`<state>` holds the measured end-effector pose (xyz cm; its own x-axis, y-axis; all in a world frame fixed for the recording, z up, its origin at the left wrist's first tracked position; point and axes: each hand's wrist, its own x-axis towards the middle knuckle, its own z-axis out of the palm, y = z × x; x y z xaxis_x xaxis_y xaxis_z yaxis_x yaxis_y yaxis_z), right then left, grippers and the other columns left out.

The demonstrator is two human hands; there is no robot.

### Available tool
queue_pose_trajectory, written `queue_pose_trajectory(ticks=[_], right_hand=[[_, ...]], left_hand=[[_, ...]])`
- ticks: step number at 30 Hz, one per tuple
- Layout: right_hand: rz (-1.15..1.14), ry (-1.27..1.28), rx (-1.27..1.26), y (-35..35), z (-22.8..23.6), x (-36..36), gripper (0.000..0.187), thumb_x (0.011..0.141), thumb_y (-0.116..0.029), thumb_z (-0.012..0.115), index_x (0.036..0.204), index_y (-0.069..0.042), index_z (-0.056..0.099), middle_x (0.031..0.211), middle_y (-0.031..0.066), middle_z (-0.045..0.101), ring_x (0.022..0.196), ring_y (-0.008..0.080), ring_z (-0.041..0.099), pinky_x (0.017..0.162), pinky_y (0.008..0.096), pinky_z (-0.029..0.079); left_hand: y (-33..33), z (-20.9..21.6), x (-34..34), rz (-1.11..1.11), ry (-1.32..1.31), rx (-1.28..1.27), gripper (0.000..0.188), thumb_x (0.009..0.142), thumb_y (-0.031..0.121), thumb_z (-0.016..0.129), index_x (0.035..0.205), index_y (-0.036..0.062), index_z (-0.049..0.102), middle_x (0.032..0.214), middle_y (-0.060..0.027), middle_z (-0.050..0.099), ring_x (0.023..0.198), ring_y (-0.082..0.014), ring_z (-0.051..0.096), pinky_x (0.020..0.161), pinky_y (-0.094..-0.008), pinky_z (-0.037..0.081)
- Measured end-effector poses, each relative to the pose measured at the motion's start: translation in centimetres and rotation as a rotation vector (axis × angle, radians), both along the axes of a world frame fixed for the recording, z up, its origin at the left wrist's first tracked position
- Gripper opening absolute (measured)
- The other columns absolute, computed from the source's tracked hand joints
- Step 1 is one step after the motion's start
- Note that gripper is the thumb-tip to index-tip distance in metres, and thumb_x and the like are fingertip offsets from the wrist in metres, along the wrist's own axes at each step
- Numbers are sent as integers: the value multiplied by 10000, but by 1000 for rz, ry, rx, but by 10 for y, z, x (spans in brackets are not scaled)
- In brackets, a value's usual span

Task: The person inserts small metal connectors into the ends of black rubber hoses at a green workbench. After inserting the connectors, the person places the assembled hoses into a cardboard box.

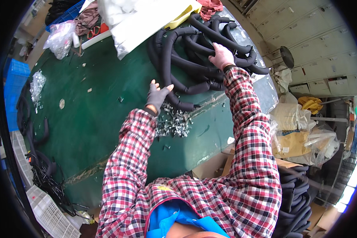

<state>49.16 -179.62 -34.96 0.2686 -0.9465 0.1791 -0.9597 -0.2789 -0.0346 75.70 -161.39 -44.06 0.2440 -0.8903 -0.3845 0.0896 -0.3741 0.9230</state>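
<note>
Bent black foam-covered tubes [188, 71] lie in a tangled heap on the green table [95, 123], toward its far right side. My right hand [222, 57], in a pale pink glove, reaches into the heap with its fingers and thumb around one black tube. My left hand [158, 96] wears a grey glove with bare fingertips. Its fingers and thumb are apart with nothing between them, and the thumb is at the side of the nearest long tube. Small shiny metal clips [176, 122] are piled just below the near end of that tube.
A large white plastic bag [133, 23] lies at the table's far side. A clear bag [60, 39] and red-handled scissors [93, 32] are at the far left. Blue crates [16, 85] stand left of the table. More black tubes [293, 198] are stacked to my lower right.
</note>
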Motion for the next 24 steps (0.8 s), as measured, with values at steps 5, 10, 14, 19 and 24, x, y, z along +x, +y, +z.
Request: queue_pose_trajectory(ticks=[5, 10, 14, 19, 24], right_hand=[[-23, 168, 584, -42, -10, 26, 503, 750, -405, 756, 1133, -85, 696, 1103, 153, 707, 1078, 330, 663, 965, 399, 518], [181, -107, 825, -14, -29, 56, 711, 757, -564, 694, 1125, 43, 672, 1095, 243, 686, 1068, 351, 655, 964, 395, 499], [176, -430, 1014, -2, -75, 87, 1016, 686, -561, 831, 1375, 88, 462, 1251, 244, 625, 1186, 329, 603, 1023, 364, 461], [117, -552, 1051, 9, -85, 97, 1082, 643, -538, 892, 1383, 120, 455, 1285, 204, 627, 1183, 267, 607, 1042, 345, 448], [185, -1153, 1410, 94, -21, 99, 740, 750, -269, 890, 1337, 22, 546, 1165, 90, 678, 1066, 145, 620, 984, 307, 485]], left_hand=[[-89, -42, 0, 60, -94, 176, 605, 777, 339, 840, 1191, -19, 581, 1043, -109, 663, 935, -216, 632, 834, -375, 509], [-70, -51, 40, 15, 535, 326, 349, 829, 283, 791, 1069, 57, 677, 950, -48, 678, 838, -198, 639, 778, -368, 522], [-60, -44, 42, 124, 974, 234, 387, 871, 241, 753, 1205, 85, 637, 1109, -66, 676, 1020, -248, 645, 943, -424, 526], [-45, -17, 37, 127, 868, 159, 556, 897, 436, 716, 1287, 66, 578, 1226, -93, 652, 1117, -283, 620, 1023, -452, 489], [27, 48, 42, 78, 847, 36, 508, 909, 351, 688, 1301, 67, 535, 1126, -73, 635, 941, -216, 656, 847, -372, 570]])
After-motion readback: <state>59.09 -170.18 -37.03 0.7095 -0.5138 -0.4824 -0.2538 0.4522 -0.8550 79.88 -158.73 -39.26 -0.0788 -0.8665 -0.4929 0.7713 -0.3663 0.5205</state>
